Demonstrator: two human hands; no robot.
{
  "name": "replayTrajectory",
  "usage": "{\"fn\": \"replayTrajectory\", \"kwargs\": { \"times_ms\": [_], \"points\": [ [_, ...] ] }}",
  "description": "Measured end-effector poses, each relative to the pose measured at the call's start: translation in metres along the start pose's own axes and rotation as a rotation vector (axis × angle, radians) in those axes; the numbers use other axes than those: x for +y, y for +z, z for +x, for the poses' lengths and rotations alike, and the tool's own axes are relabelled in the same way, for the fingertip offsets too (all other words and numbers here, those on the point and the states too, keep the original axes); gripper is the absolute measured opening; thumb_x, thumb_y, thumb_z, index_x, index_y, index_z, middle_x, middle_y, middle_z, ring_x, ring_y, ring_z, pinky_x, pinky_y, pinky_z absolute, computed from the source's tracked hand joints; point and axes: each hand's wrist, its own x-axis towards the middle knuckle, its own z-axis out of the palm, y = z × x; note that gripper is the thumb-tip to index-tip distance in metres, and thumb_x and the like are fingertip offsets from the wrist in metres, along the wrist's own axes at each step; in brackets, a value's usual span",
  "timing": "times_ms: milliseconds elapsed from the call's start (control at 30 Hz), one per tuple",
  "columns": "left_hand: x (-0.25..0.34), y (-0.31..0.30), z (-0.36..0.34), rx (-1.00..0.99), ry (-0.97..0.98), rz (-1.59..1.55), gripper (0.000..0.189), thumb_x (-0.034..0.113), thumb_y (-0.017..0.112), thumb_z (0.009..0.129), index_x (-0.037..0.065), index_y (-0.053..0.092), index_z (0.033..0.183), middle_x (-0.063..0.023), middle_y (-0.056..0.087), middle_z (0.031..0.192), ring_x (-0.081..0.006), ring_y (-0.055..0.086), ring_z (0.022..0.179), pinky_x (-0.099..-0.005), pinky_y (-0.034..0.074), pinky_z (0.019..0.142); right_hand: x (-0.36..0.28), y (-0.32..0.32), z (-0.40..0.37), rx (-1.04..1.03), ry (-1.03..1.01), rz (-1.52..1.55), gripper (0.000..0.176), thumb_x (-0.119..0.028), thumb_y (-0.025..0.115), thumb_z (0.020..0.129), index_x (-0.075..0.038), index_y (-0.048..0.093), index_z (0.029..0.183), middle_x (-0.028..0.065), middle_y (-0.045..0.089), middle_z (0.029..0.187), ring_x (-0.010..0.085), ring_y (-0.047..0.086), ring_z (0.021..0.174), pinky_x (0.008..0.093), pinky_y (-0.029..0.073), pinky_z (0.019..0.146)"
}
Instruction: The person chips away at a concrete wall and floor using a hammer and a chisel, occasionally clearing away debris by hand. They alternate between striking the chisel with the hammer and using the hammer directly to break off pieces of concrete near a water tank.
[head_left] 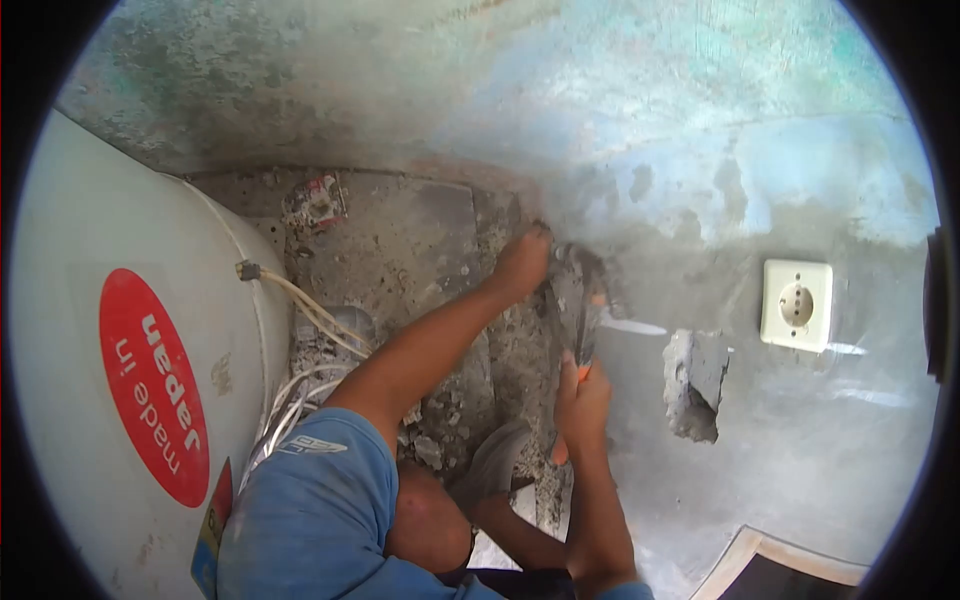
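My right hand (583,395) is wrapped round the orange handle of a hammer (597,300), whose dark head is blurred close to the wall. My left hand (525,262) is closed near the corner where the wall meets the floor; a small dark end shows at its fingers, too small to name. The hammer's head is just to the right of my left hand, beside a rough broken strip (565,290) at the base of the wall. Dust and rubble lie around it.
A white wall socket (797,305) and a chipped hole (697,388) are in the grey wall (640,480). A large white tank (130,230) with pale cables (310,305) stands left. A crumpled packet (317,202) lies on the dusty floor. A framed opening (740,560) is bottom right.
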Motion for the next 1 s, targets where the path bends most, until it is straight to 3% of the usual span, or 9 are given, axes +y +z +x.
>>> {"fn": "replayTrajectory", "kwargs": {
  "times_ms": [100, 167, 233, 333, 500, 633, 767, 933, 1000],
  "points": [
    [0.005, 0.002, -0.016, -0.047, -0.035, 0.015, 0.015, 0.001, 0.062, 0.074, -0.002, 0.059, 0.089, -0.0223, 0.06, 0.096, -0.0405, 0.06, 0.09, -0.0466, 0.05, 0.076, -0.046, -0.036, -0.004, 0.143, 0.048, 0.1, 0.032, -0.025, 0.059, 0.092, 0.005, 0.052, 0.085, 0.0119, 0.052, 0.057, 0.0237, 0.051, 0.05, 0.0392, 0.042, 0.051],
    [0.01, 0.003, -0.018, -0.065, -0.062, 0.017, 0.015, 0.0, 0.061, 0.075, -0.002, 0.06, 0.09, -0.0222, 0.06, 0.097, -0.0404, 0.061, 0.091, -0.0465, 0.05, 0.077, -0.071, -0.048, -0.002, 0.415, -0.382, 0.859, 0.028, -0.024, 0.055, 0.094, 0.001, 0.051, 0.082, 0.005, 0.051, 0.059, 0.0154, 0.046, 0.048, 0.0325, 0.039, 0.047],
    [0.007, 0.001, -0.018, -0.054, -0.033, 0.043, 0.016, -0.002, 0.059, 0.075, -0.003, 0.06, 0.091, -0.0225, 0.06, 0.097, -0.0403, 0.061, 0.091, -0.0466, 0.05, 0.077, -0.034, -0.027, 0.0, 0.35, -0.451, 0.649, 0.028, -0.024, 0.055, 0.094, 0.001, 0.051, 0.082, 0.0047, 0.05, 0.058, 0.0156, 0.046, 0.047, 0.0328, 0.04, 0.047],
    [0.01, 0.001, -0.019, -0.016, -0.046, 0.008, 0.016, -0.003, 0.058, 0.075, -0.003, 0.06, 0.09, -0.0231, 0.059, 0.097, -0.0404, 0.061, 0.091, -0.0466, 0.051, 0.078, 0.033, 0.024, 0.016, -0.16, 0.151, -0.083, 0.03, -0.023, 0.057, 0.093, 0.006, 0.052, 0.088, 0.015, 0.055, 0.058, 0.0244, 0.054, 0.05, 0.0381, 0.044, 0.052],
    [0.013, 0.006, -0.023, -0.019, 0.01, 0.039, 0.014, -0.003, 0.057, 0.075, -0.002, 0.059, 0.089, -0.023, 0.059, 0.097, -0.0405, 0.061, 0.091, -0.0462, 0.051, 0.077, -0.024, -0.03, 0.0, 0.065, 0.062, 0.009, 0.03, -0.025, 0.056, 0.094, 0.003, 0.05, 0.085, 0.0128, 0.053, 0.055, 0.0239, 0.053, 0.047, 0.0379, 0.045, 0.051],
    [0.009, 0.004, -0.018, -0.049, -0.037, 0.036, 0.013, -0.002, 0.058, 0.075, -0.002, 0.059, 0.088, -0.0222, 0.059, 0.098, -0.0404, 0.061, 0.091, -0.0468, 0.051, 0.077, -0.075, -0.046, 0.005, 0.415, -0.352, 0.748, 0.034, -0.025, 0.049, 0.097, -0.005, 0.041, 0.07, 0.0034, 0.044, 0.053, 0.0127, 0.04, 0.044, 0.0304, 0.037, 0.044],
    [0.015, 0.004, -0.021, -0.045, -0.048, 0.047, 0.012, -0.001, 0.059, 0.076, -0.002, 0.059, 0.088, -0.0218, 0.059, 0.097, -0.0408, 0.061, 0.09, -0.0473, 0.051, 0.076, 0.046, 0.031, 0.01, -0.112, 0.141, -0.097, 0.039, -0.031, 0.052, 0.096, -0.003, 0.046, 0.069, 0.0044, 0.046, 0.055, 0.0191, 0.04, 0.043, 0.0352, 0.037, 0.045],
    [0.009, 0.004, -0.017, -0.084, -0.036, 0.067, 0.014, -0.002, 0.053, 0.079, -0.004, 0.06, 0.092, -0.0239, 0.058, 0.103, -0.0409, 0.061, 0.093, -0.0462, 0.052, 0.077, -0.031, -0.025, 0.003, 0.177, 0.064, 0.077, 0.031, -0.021, 0.053, 0.096, -0.002, 0.045, 0.072, 0.002, 0.043, 0.056, 0.0159, 0.042, 0.047, 0.0342, 0.038, 0.044],
    [0.011, 0.001, -0.018, -0.063, -0.053, 0.059, 0.012, -0.003, 0.053, 0.078, -0.003, 0.059, 0.089, -0.023, 0.058, 0.099, -0.0413, 0.06, 0.092, -0.047, 0.051, 0.078, -0.071, -0.054, 0.003, 0.393, -0.071, 0.582, 0.029, -0.02, 0.049, 0.097, -0.004, 0.04, 0.074, 0.0007, 0.04, 0.056, 0.0119, 0.039, 0.047, 0.0297, 0.036, 0.041]
  ]
}}
